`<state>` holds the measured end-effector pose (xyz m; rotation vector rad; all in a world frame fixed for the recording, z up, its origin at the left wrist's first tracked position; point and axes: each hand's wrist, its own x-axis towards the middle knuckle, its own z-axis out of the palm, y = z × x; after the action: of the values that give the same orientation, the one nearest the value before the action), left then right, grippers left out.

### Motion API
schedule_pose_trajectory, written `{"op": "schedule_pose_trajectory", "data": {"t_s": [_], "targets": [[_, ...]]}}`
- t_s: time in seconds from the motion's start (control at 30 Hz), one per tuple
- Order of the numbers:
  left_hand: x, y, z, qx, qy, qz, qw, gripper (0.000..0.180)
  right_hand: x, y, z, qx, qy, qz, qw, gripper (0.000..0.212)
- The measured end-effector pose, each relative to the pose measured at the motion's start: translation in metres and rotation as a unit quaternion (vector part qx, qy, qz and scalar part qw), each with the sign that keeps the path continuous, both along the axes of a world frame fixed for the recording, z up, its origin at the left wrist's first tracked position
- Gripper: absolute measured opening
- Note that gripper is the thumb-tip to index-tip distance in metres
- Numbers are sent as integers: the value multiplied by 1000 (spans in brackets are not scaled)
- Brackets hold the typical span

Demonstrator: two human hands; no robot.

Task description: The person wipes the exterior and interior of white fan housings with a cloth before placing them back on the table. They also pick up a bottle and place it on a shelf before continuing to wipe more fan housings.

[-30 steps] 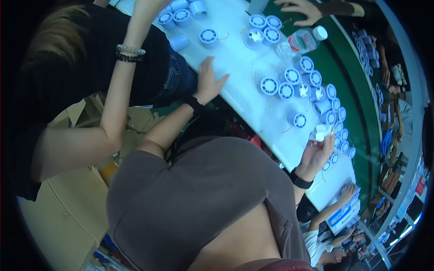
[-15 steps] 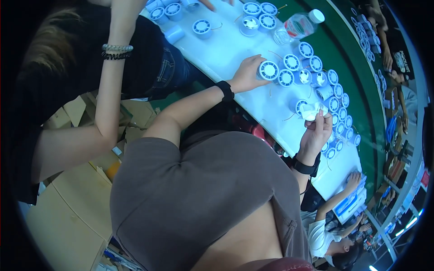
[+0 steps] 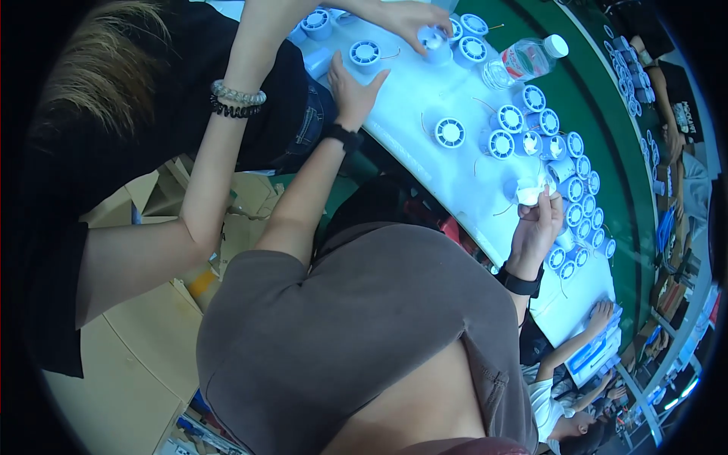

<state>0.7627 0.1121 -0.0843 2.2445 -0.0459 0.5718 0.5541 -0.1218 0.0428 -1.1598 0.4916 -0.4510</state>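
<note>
While left hand [image 3: 353, 80] lies flat and released on white desk [image 3: 425, 163] beside a blue-and-white round fan [image 3: 365, 52], right hand [image 3: 537, 220] pinches small white part [image 3: 528, 192] near the fan cluster [image 3: 557, 152].

One head-worn fisheye view looks steeply down, close over the white table [image 3: 425, 163]

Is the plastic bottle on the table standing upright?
No, the bottle lies on its side on the table, with its white cap pointing away from the round blue and white parts.
</note>
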Motion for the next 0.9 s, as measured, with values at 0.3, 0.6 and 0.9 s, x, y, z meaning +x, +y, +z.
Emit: {"op": "schedule_pose_trajectory", "data": {"t_s": [0.3, 0.6, 0.9], "targets": [[4, -8, 23, -73, 87, -90, 990, 63, 14, 11, 1, -47, 22, 16, 999, 7], [-93, -41, 109, -32, 63, -414, 907, 56, 61, 44, 14, -559, -109, 176, 803, 10], [-76, -47, 101, -149, 80, -376, 911, 59, 46, 0, -33, -382, 112, 174, 901, 12]]}}
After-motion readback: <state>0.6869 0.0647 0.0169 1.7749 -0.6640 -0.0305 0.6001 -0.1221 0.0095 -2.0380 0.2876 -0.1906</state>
